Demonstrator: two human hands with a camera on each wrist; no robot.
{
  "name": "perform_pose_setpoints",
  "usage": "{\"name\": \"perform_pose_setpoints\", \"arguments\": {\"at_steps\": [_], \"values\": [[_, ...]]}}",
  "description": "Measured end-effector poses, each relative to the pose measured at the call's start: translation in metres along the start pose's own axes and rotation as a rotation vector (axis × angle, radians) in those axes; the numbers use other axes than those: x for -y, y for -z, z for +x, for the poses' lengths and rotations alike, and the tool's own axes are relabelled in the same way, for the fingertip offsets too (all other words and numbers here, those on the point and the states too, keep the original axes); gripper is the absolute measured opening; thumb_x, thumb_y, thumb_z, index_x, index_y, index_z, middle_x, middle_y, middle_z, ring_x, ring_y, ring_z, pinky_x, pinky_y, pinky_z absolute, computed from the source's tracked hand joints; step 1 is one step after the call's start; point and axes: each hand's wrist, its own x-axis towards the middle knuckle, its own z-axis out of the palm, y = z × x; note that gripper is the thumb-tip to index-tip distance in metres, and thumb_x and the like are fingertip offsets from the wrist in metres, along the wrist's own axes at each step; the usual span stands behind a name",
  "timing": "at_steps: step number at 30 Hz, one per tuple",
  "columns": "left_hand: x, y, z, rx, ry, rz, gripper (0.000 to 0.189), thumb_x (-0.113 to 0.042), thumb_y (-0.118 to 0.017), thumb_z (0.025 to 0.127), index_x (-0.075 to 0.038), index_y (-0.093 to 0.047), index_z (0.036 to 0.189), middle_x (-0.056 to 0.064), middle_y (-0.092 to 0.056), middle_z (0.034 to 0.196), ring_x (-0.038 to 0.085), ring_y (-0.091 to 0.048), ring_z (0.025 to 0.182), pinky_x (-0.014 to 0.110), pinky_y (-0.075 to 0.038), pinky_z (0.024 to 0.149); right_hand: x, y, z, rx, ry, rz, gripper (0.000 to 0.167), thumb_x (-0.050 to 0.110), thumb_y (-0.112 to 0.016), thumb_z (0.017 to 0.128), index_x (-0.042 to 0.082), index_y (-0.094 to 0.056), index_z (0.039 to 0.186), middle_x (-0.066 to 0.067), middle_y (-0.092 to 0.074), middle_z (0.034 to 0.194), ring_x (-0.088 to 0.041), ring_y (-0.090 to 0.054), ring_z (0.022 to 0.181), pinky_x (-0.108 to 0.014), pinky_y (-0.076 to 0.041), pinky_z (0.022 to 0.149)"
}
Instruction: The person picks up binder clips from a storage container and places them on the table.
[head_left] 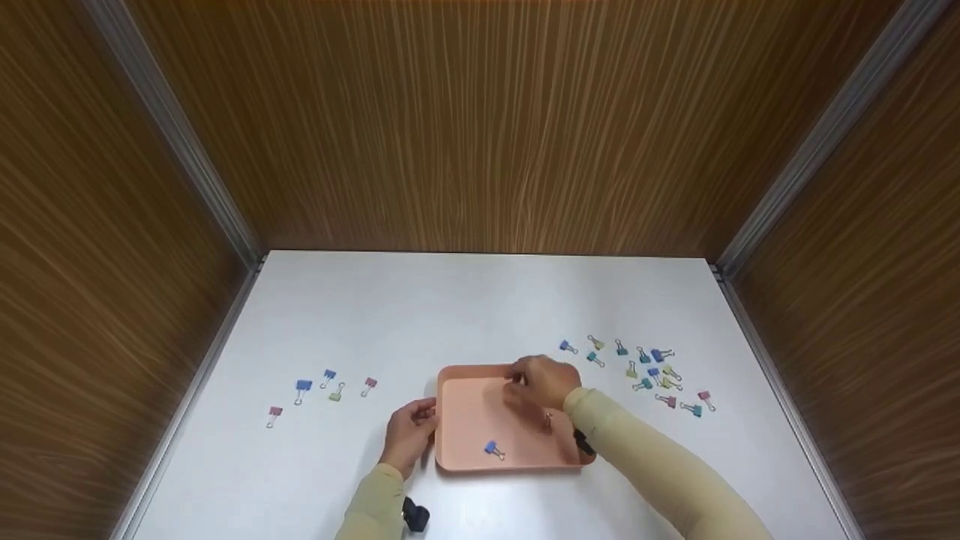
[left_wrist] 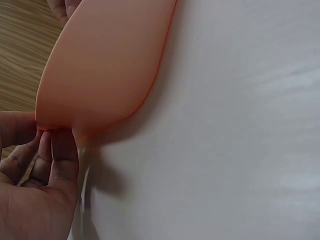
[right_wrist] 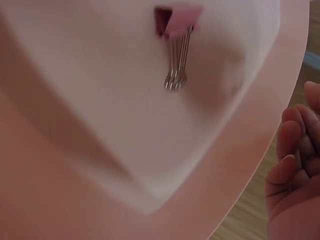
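A shallow pink tray (head_left: 465, 409) lies on the white table. My left hand (head_left: 409, 435) holds its left rim; in the left wrist view, thumb and fingertips (left_wrist: 62, 142) pinch the edge. My right hand (head_left: 544, 382) is over the tray's far right part, fingers loosely curled. No object shows between its visible fingers (right_wrist: 285, 170) in the right wrist view, though the frame cuts the hand off. Inside the tray are a blue binder clip (head_left: 491, 448) near the front and a pink binder clip (right_wrist: 182, 21), mostly hidden behind the right arm in the head view.
Several binder clips, including a teal one (head_left: 643, 384), lie scattered right of the tray. Several more, among them a blue one (head_left: 303, 386), lie to its left. Wood-grain panels (head_left: 480, 150) stand behind and at both sides of the table (head_left: 375, 300).
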Motion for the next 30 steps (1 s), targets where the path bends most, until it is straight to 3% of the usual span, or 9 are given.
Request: {"name": "perform_pose_setpoints", "arguments": {"at_steps": [5,10,17,23,30], "values": [[0.000,-0.002,0.001,-0.020,-0.019,0.017,0.033,0.000,-0.064,0.088,0.002,-0.062,0.121,0.012,-0.062,0.104,0.020,-0.057,0.091,0.027,-0.052,0.076,0.014,-0.019,-0.002,0.198,0.189,0.012,0.016,0.030,-0.075,0.084,0.018,-0.075,0.094,0.014,-0.066,0.080,-0.003,-0.057,0.070,-0.021,-0.051,0.067],[-0.001,-0.003,0.000,-0.028,-0.021,0.033,0.032,0.000,-0.064,0.088,0.001,-0.062,0.120,0.012,-0.063,0.104,0.019,-0.057,0.091,0.026,-0.052,0.076,0.021,-0.030,-0.006,0.334,0.261,-0.101,0.027,0.050,-0.077,0.075,0.024,-0.073,0.080,0.018,-0.060,0.069,-0.002,-0.053,0.064,-0.019,-0.047,0.060],[0.000,-0.002,-0.002,-0.038,-0.070,0.079,0.031,0.001,-0.065,0.088,0.001,-0.063,0.119,0.012,-0.064,0.101,0.019,-0.058,0.090,0.027,-0.050,0.076,0.030,-0.038,-0.009,0.383,0.332,-0.144,0.032,0.053,-0.078,0.072,0.023,-0.072,0.079,0.019,-0.058,0.066,0.000,-0.052,0.062,-0.016,-0.045,0.058],[0.000,-0.003,-0.003,-0.045,-0.033,0.077,0.032,0.000,-0.065,0.088,-0.001,-0.063,0.120,0.008,-0.063,0.100,0.018,-0.057,0.089,0.026,-0.051,0.075,0.040,-0.045,-0.009,0.408,0.412,-0.232,0.022,0.045,-0.079,0.075,0.026,-0.070,0.078,0.020,-0.057,0.066,0.002,-0.051,0.061,-0.015,-0.043,0.059],[0.000,-0.003,-0.004,-0.047,-0.022,0.062,0.032,0.000,-0.064,0.088,-0.002,-0.063,0.120,0.007,-0.062,0.100,0.019,-0.056,0.089,0.025,-0.051,0.074,0.046,-0.049,-0.008,0.409,0.434,-0.248,0.015,0.036,-0.080,0.077,0.026,-0.071,0.081,0.018,-0.061,0.070,0.002,-0.051,0.063,-0.015,-0.044,0.061]]}}
